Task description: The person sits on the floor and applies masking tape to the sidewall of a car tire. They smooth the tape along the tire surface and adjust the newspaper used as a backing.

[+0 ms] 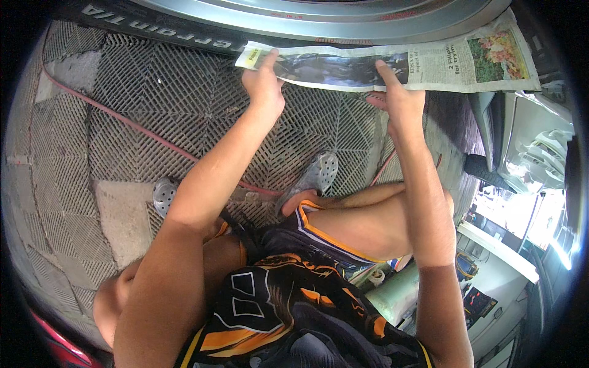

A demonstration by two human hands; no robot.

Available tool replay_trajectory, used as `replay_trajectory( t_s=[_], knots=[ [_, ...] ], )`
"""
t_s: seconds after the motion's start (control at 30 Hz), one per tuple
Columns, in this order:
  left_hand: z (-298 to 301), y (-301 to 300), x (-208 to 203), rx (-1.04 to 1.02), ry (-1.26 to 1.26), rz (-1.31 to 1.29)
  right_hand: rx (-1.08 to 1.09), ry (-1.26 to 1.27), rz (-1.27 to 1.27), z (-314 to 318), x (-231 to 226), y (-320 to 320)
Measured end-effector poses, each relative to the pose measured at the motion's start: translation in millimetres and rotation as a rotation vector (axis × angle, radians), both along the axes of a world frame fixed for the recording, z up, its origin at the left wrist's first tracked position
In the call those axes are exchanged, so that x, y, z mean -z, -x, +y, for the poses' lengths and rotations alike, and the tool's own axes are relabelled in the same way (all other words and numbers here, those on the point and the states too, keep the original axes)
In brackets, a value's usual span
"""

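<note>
A long folded strip of newspaper (343, 66) stretches sideways between my two hands, lying along the edge of a wheel rim. My left hand (265, 83) pinches its left end, thumb on top. Farther right, my right hand (399, 101) grips the lower edge near the middle, with the thumb over the paper and the fingers partly hidden beneath. The strip's right end, with a colour picture on it, extends past my right hand. Behind the paper curves the silver wheel rim (307, 26), with the black tire (153, 40) showing at the left.
Grey grid floor mats (135, 92) cover the ground, with a red hose (141, 129) running across them. My grey clogs (319, 173) rest on the mats. At right stand a green tank (392, 294) and a vehicle (534, 135). A red car part (58, 340) shows at lower left.
</note>
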State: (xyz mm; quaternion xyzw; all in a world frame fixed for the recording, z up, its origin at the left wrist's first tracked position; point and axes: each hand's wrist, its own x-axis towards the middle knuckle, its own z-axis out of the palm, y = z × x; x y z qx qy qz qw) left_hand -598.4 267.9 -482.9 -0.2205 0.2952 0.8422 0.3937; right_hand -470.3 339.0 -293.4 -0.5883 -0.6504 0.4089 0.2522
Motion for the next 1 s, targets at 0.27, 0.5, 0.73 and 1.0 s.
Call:
replay_trajectory(
  t_s=[0.27,0.5,0.73,1.0],
  knots=[
    [-4,4,3,0.002,0.230,0.272,-0.917,-0.046,-1.156,-39,-16,-6],
    [-3,-2,8,0.021,0.267,0.389,-1.368,-1.173,-1.411,-35,-34,14],
    [-3,-11,18,-0.006,0.326,0.412,-1.288,-1.170,-1.528,-10,2,2],
    [-3,-9,30,0.021,0.274,0.430,-1.176,-1.206,-1.395,-4,9,5]
  ],
)
